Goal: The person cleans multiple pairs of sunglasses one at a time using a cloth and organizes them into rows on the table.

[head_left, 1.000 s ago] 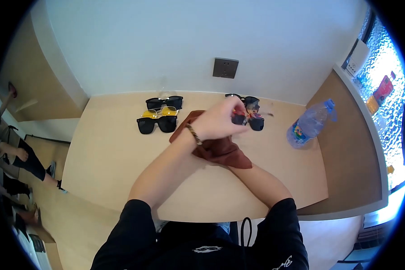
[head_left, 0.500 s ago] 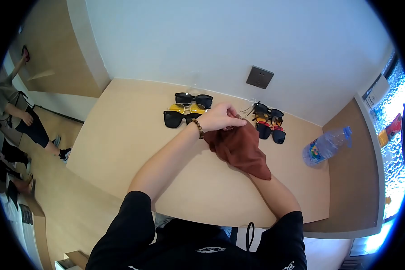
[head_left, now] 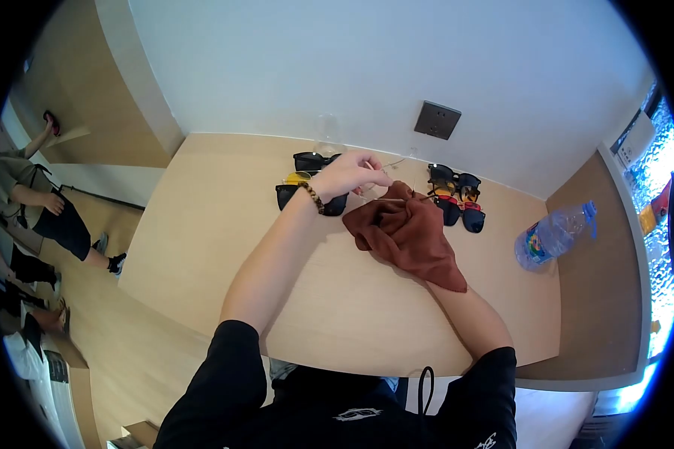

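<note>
Head cam: L hand point(head_left: 344, 173), w/ beaded bracelet point(head_left: 312, 197) on the wrist, is up over the table point(head_left: 202, 247); fingers curled in, apparently pinching thin-framed clear specs point(head_left: 386, 200). Specs sit btwn that hand & a rust-brown cloth point(head_left: 412, 232); finer detail too small to make out. R forearm point(head_left: 468, 318) runs up under the cloth, which is draped over the R hand, so can't tell if that one's open or gripping.

Cloth is bunched, roughly mid-table, one corner hanging over the forearm.

L side, partly behind L hand & wrist: black sunglasses point(head_left: 311, 161) at back, yellow-lens glasses point(head_left: 297, 178) in the middle, dark sunglasses point(head_left: 286, 197) in front. R of the cloth, another close-set group: black-framed pair point(head_left: 442, 175) at back, amber-lens pair point(head_left: 469, 194) mid, red-and-black sunglasses point(head_left: 472, 219) in front.

Further R: clear plastic bottle point(head_left: 554, 236), blue cap, tilted in view, near the side panel point(head_left: 603, 277). Wall socket point(head_left: 437, 120) above table. Far L, other ppl, incl. one in dark shorts point(head_left: 64, 224).
</note>
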`<action>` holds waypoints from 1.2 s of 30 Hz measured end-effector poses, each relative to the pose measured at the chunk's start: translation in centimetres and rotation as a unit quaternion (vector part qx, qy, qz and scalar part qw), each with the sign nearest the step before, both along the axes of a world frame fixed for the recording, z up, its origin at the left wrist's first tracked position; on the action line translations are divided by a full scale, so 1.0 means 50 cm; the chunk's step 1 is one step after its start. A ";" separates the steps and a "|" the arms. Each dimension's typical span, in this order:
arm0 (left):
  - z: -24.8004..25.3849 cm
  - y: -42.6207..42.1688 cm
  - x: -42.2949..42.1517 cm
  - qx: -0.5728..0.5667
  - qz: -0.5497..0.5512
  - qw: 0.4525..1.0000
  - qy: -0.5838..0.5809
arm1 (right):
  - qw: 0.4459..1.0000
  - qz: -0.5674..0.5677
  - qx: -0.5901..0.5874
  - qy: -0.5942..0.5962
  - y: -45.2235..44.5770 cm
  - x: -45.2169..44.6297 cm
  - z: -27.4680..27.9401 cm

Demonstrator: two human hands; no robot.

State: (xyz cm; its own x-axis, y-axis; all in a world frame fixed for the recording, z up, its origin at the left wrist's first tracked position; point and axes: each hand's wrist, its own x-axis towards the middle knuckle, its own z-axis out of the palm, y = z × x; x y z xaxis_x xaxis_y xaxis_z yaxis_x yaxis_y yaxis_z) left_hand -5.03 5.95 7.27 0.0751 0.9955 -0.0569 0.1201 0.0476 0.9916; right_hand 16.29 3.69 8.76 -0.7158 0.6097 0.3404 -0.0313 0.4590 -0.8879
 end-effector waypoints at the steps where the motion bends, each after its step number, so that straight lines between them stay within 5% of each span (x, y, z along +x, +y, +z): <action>1: -0.002 0.000 -0.013 0.000 0.004 1.000 -0.014 | 0.999 0.010 -0.032 0.008 0.000 0.002 -0.002; 9: 0.036 -0.031 -0.084 0.002 0.040 0.999 -0.026 | 0.929 0.095 -0.337 0.121 0.043 0.016 -0.052; 21: 0.050 -0.036 -0.061 0.000 0.042 0.999 0.007 | 0.879 0.062 -0.454 0.133 0.018 0.019 0.011; 27: 0.059 -0.046 -0.033 -0.086 -0.109 0.988 0.060 | 0.835 -0.033 -0.535 0.126 -0.002 0.003 0.073; 28: 0.053 -0.040 -0.030 -0.063 -0.125 0.987 0.074 | 0.835 -0.033 -0.534 0.125 0.006 0.009 0.056; 30: 0.041 -0.031 -0.023 -0.040 -0.141 0.986 0.086 | 0.950 0.158 -0.260 0.077 0.022 0.026 0.014; 31: 0.035 -0.028 -0.021 -0.005 -0.161 0.982 0.097 | 0.950 0.157 -0.260 0.076 0.030 0.028 0.010; 33: 0.035 -0.028 -0.014 0.029 -0.181 0.977 0.111 | 0.708 0.220 -0.664 0.096 0.044 0.024 0.012; 34: 0.041 -0.034 -0.006 0.018 -0.185 0.977 0.105 | 0.709 0.221 -0.663 0.097 0.043 0.028 -0.008; 35: 0.046 -0.038 -0.001 0.006 -0.189 0.977 0.098 | 0.884 0.229 -0.405 0.043 0.036 0.035 -0.045; 36: 0.047 -0.038 0.000 0.007 -0.189 0.977 0.099 | 0.971 0.214 -0.107 -0.015 0.026 0.037 -0.047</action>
State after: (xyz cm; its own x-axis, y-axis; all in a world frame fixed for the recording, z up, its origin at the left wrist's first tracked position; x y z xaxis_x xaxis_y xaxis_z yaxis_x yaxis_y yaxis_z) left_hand -5.03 4.06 9.61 0.4258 0.8998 -0.0949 0.3158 -0.0495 0.9475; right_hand 18.13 4.99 6.39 -0.9268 0.3080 0.2149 -0.1523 0.2147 -0.9647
